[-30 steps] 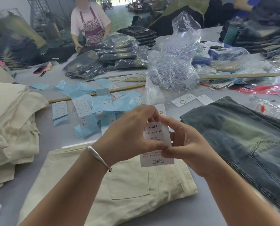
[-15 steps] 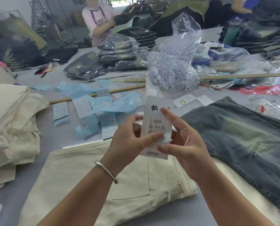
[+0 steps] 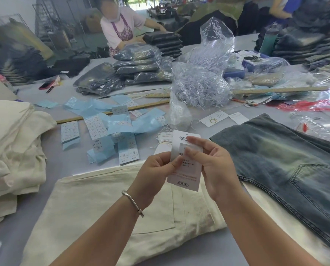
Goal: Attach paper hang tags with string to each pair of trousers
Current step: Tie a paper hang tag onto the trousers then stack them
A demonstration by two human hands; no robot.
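A white paper hang tag [image 3: 187, 174] with printed text is held upright in front of me. My left hand [image 3: 156, 175] pinches its left edge between thumb and fingers. My right hand [image 3: 211, 164] holds its right side, the fingertips pressing a small label onto the tag's face. Folded cream trousers [image 3: 122, 212] lie on the table under my hands. Washed blue jeans [image 3: 287, 169] lie to the right. More tags with string [image 3: 165, 138] lie just beyond the held tag.
Blue and white size-label sheets [image 3: 110, 129] are scattered ahead on the grey table [image 3: 68, 166]. A clear bag of plastic fasteners [image 3: 202, 83] stands centre back. Cream trousers are piled [image 3: 12, 146] at left. Bagged jeans [image 3: 137, 72] and a person [image 3: 120, 29] are across the table.
The tag has tilted upright and my left hand slid down to its left edge. My right fingers have moved onto the label on the tag's face. The person opposite has shifted right.
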